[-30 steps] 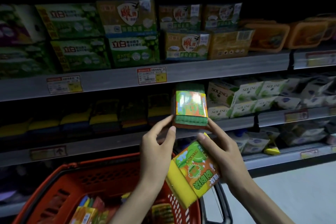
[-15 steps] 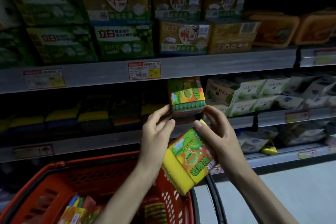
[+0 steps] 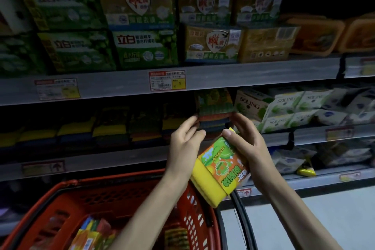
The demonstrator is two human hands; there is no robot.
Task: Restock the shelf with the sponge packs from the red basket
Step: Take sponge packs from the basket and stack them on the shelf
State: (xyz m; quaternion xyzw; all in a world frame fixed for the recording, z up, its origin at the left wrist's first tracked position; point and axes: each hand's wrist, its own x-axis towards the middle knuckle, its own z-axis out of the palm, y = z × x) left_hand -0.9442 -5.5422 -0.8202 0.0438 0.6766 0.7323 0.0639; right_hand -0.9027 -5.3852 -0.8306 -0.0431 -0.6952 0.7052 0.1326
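A multi-coloured sponge pack (image 3: 215, 107) stands upright in the dark middle shelf (image 3: 121, 161), under the upper shelf edge. My left hand (image 3: 185, 144) has its fingertips on the pack's lower left side. My right hand (image 3: 251, 148) touches the pack's right side with its fingertips. Thumb and palm of that hand clamp a second, yellow sponge pack with an orange-green label (image 3: 220, 170), tilted below the shelf. The red basket (image 3: 121, 181) sits below my forearms, with more sponge packs (image 3: 91, 235) inside.
A row of yellow-topped sponge packs (image 3: 81, 128) fills the middle shelf to the left. White SOLING packs (image 3: 284, 107) sit to the right. Green and yellow boxes (image 3: 142, 26) line the upper shelf. The basket's black handle (image 3: 241, 215) hangs over pale floor (image 3: 284, 219).
The upright pack has gone further back into the middle shelf, into shadow, with both hands following it. The view has moved closer to the shelf.
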